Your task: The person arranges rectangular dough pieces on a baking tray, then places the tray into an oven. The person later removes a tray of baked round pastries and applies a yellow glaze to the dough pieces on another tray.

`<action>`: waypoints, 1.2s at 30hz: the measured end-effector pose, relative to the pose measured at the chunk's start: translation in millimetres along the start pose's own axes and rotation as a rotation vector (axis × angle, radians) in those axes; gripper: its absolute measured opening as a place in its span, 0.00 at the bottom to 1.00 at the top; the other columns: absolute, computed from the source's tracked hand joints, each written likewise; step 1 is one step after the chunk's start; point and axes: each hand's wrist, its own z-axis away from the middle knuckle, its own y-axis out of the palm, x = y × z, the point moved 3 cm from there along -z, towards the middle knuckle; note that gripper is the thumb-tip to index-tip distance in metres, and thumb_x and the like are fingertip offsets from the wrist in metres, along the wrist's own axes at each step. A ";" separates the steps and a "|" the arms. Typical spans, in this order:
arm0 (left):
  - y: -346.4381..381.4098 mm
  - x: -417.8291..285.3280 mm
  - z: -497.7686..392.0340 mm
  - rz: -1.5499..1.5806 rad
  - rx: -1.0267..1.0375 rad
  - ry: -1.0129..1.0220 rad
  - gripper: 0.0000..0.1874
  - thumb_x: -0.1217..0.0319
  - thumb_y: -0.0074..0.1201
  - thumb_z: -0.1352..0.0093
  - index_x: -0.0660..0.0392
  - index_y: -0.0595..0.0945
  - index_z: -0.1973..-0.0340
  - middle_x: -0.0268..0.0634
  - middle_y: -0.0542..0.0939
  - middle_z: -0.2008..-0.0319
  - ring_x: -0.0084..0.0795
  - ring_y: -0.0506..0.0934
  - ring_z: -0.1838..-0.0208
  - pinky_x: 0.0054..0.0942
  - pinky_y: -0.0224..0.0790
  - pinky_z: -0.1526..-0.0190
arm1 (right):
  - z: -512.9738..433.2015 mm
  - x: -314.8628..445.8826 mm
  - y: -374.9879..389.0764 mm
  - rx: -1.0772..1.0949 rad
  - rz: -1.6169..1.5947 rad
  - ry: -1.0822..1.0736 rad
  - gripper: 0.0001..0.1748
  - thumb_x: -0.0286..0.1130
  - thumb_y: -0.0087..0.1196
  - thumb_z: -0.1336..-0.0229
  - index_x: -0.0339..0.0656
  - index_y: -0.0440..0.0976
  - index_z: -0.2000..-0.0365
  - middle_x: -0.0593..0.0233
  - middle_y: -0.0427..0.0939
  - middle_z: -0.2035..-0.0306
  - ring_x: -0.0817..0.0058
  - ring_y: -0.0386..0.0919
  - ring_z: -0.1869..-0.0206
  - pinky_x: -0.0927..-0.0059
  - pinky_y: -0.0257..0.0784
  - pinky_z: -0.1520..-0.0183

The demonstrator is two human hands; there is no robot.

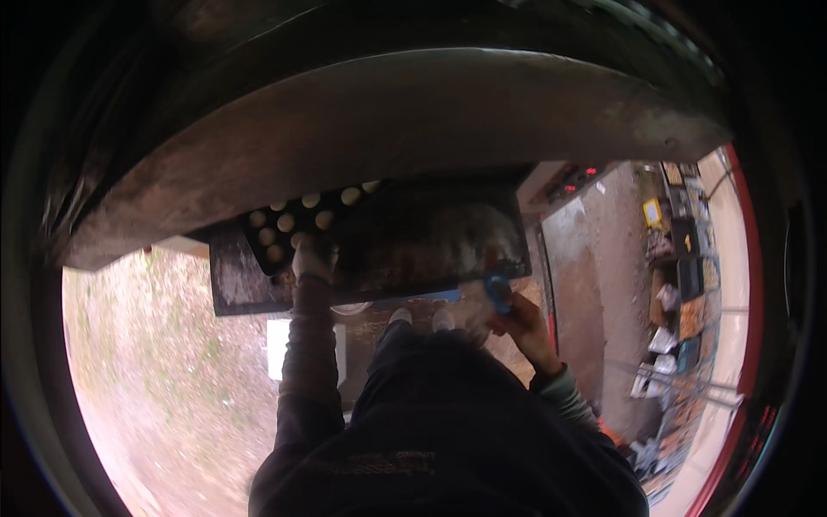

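Note:
My left hand (313,260), in a pale glove with a blue cuff, is at the front of a black baking tray (266,223). Round pale pieces, probably dough (285,223), sit in rows on that tray. Whether the fingers grip its edge is hidden and blurred. Bare, my right hand (524,320) holds a pale glove-like item (475,307) by its blue band (497,294). Motion blur hides its exact shape. Just beyond the right hand lies a wide dark metal surface (439,232).
A large brownish metal panel (420,110) spans above the trays. Red lit digits glow on a control panel (581,178) at right. Beyond the walkway (581,271), crates and goods (688,278) line the right side. A white box (279,349) stands below my left forearm.

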 end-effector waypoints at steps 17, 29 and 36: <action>171.5 -46.9 -226.4 -0.104 0.421 -0.184 0.21 0.60 0.47 0.20 0.56 0.78 0.37 0.39 0.80 0.36 0.41 0.77 0.35 0.40 0.71 0.35 | 81.6 -16.1 88.1 -0.654 -0.099 -0.038 0.10 0.26 0.63 0.33 0.35 0.78 0.54 0.69 0.80 0.63 0.84 0.77 0.60 0.75 0.75 0.55; 242.0 -26.4 -288.4 -0.263 0.426 -0.222 0.21 0.59 0.44 0.19 0.60 0.80 0.40 0.45 0.82 0.38 0.46 0.79 0.36 0.45 0.75 0.36 | 143.3 -31.3 117.4 -0.979 -0.068 0.115 0.11 0.28 0.65 0.33 0.34 0.77 0.56 0.71 0.78 0.70 0.87 0.73 0.67 0.78 0.69 0.65; 228.8 -54.5 -301.1 -0.257 0.362 -0.182 0.22 0.59 0.43 0.18 0.63 0.81 0.42 0.49 0.83 0.40 0.48 0.80 0.37 0.48 0.77 0.36 | 171.6 -37.4 100.8 -0.989 -0.025 0.148 0.11 0.28 0.65 0.33 0.33 0.77 0.56 0.70 0.78 0.71 0.86 0.73 0.69 0.78 0.68 0.66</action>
